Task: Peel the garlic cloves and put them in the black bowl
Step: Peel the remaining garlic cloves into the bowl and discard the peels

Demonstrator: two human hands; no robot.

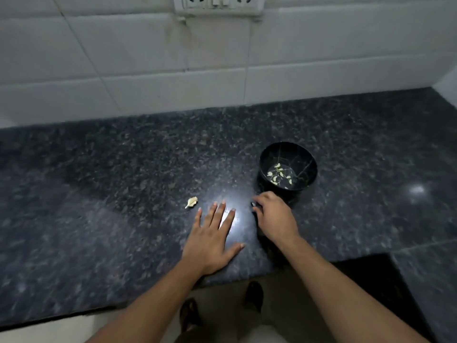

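A black bowl stands on the dark granite counter and holds several pale peeled garlic cloves. One unpeeled garlic clove lies on the counter, left of my hands. My left hand rests flat on the counter with its fingers spread, just right of that clove. My right hand sits in front of the bowl with curled fingers around a small dark object; what the object is cannot be made out.
A white tiled wall with a socket plate rises behind the counter. The counter's front edge runs under my forearms, with a step-in at the right. My feet show on the floor below.
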